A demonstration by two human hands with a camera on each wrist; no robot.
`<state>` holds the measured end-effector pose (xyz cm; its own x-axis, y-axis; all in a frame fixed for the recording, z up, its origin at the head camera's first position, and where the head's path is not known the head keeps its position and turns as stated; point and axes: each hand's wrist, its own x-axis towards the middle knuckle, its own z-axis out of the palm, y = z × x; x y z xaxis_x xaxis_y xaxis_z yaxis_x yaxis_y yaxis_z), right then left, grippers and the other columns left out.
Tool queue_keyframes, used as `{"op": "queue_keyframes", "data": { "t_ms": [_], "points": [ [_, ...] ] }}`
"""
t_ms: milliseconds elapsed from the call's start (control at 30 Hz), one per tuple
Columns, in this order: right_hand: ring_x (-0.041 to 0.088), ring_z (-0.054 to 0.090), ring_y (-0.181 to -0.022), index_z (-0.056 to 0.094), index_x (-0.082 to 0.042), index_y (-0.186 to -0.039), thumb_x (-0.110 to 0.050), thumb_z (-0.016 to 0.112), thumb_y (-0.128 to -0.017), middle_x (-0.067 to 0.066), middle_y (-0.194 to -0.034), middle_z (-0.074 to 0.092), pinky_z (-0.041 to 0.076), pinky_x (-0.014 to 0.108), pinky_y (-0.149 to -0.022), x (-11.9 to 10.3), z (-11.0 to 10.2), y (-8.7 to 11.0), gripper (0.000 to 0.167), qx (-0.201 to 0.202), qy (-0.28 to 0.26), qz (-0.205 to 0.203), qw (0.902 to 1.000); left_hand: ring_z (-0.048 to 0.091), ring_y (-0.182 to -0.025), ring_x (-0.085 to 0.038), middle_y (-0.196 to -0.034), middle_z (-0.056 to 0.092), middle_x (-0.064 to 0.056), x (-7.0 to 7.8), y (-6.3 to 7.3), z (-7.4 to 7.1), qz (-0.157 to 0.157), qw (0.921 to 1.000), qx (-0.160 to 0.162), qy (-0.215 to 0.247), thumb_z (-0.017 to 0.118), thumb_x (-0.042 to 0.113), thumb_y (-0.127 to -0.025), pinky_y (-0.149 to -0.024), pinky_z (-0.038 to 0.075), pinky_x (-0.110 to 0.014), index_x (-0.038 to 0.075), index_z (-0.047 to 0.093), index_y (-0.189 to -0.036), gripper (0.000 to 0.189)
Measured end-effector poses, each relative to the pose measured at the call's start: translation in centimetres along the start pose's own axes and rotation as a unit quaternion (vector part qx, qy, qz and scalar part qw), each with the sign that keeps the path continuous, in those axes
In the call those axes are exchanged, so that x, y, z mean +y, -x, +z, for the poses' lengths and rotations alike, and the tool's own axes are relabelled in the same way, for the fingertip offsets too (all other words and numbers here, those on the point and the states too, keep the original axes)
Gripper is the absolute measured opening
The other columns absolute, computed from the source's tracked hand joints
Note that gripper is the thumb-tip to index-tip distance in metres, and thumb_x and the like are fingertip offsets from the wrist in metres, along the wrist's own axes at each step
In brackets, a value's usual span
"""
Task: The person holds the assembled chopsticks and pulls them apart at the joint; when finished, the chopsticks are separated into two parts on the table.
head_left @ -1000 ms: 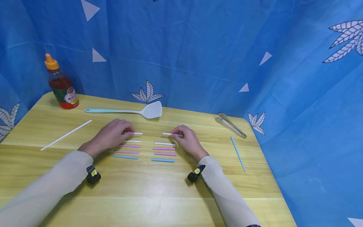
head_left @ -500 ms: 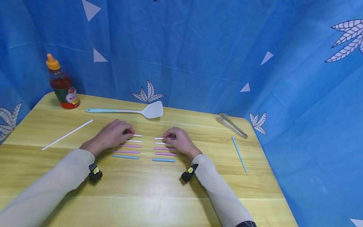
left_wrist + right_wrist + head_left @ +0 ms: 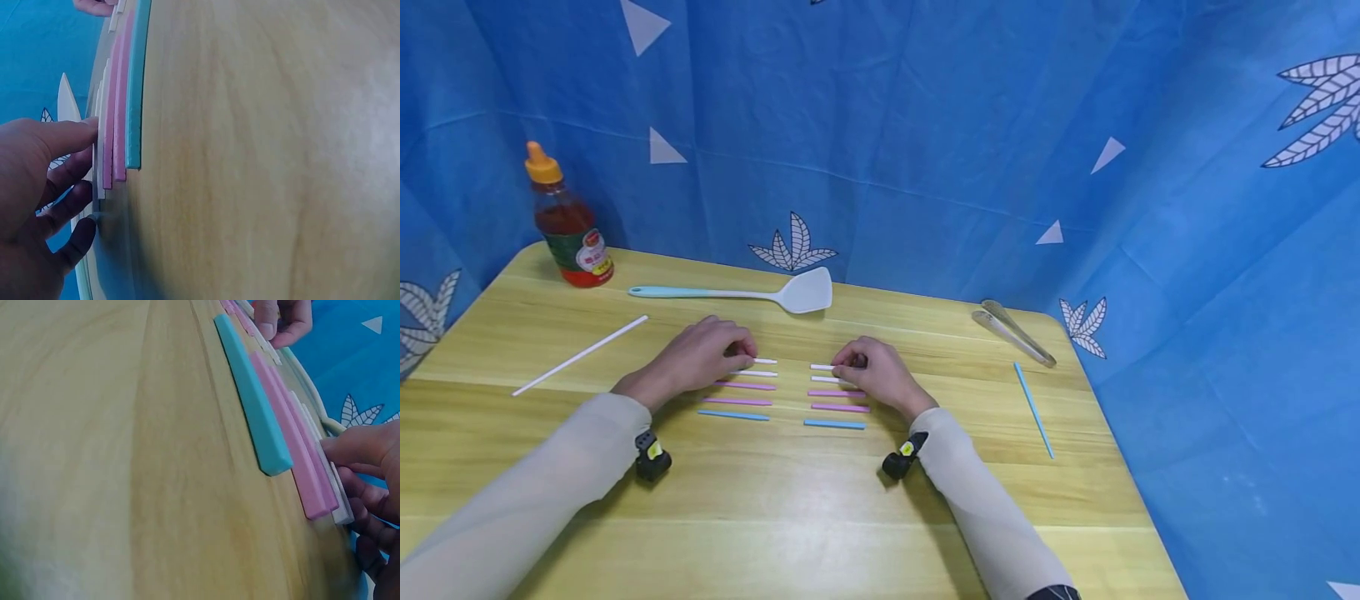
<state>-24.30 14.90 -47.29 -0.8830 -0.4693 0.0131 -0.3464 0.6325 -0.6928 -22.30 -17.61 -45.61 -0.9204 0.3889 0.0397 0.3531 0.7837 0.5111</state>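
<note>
Two columns of short, thin straw-like sticks lie across the table. At the back of the left column, my left hand (image 3: 707, 352) pinches a white stick (image 3: 765, 361) between thumb and fingertips, low at the tabletop. In front of it lie another white stick (image 3: 756, 373), two pink sticks (image 3: 737, 402) and a blue stick (image 3: 733, 414). My right hand (image 3: 882, 372) pinches a white stick (image 3: 821, 367) at the back of the right column. The same order repeats there: a white stick (image 3: 827, 380), two pink sticks (image 3: 840, 407), a blue stick (image 3: 253, 394). Fingers partly hide both held sticks.
Behind the hands lies a white spatula (image 3: 805, 292) with a mint handle. A sauce bottle (image 3: 574, 237) stands at the back left, near a long white stick (image 3: 580, 355). Metal tongs (image 3: 1013, 333) and a long blue stick (image 3: 1033, 410) lie at the right.
My right hand has moved left and slightly nearer, bringing its white stick close behind the right column. The left hand's white stick has come slightly nearer its column; that hand barely shifts.
</note>
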Motion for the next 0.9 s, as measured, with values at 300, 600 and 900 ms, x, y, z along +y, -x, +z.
{"op": "queue_keyframes", "data": {
  "t_ms": [300, 600, 900],
  "points": [
    [0.018, 0.066, -0.099, 0.08, -0.017, -0.118, -0.027, 0.075, -0.105, 0.001, -0.115, 0.074, 0.054, 0.037, -0.089, 1.1, -2.2, 1.5, 0.016, 0.057, -0.062, 0.031, 0.996, 0.059, -0.104, -0.027, -0.098, 0.074, 0.0, -0.3, 0.0, 0.0, 0.0, 1.0, -0.001, 0.003, 0.079, 0.019, -0.102, -0.093, 0.048, -0.051, 0.016, 0.079, -0.103, 0.004],
    [0.019, 0.064, -0.104, 0.079, -0.012, -0.121, -0.024, 0.076, -0.104, 0.007, -0.112, 0.073, 0.053, 0.03, -0.09, 6.2, -8.9, 7.8, 0.021, 0.134, -0.034, 0.067, 0.9881, 0.06, -0.105, -0.026, -0.097, 0.074, 0.001, -0.4, -0.3, 0.2, 0.009, 0.9999, 0.0, 0.008, 0.078, 0.019, -0.102, -0.095, 0.047, -0.05, 0.016, 0.079, -0.102, 0.003],
    [0.005, 0.06, -0.099, 0.074, -0.006, -0.129, -0.027, 0.071, -0.108, 0.011, -0.113, 0.073, 0.049, 0.016, -0.084, 11.4, -13.4, 16.1, 0.029, 0.185, 0.041, 0.131, 0.9731, 0.06, -0.105, -0.026, -0.098, 0.074, 0.001, -0.5, -0.2, 0.3, 0.012, 0.9999, 0.003, 0.011, 0.079, 0.019, -0.102, -0.095, 0.047, -0.05, 0.016, 0.079, -0.103, 0.003]
  ]
}}
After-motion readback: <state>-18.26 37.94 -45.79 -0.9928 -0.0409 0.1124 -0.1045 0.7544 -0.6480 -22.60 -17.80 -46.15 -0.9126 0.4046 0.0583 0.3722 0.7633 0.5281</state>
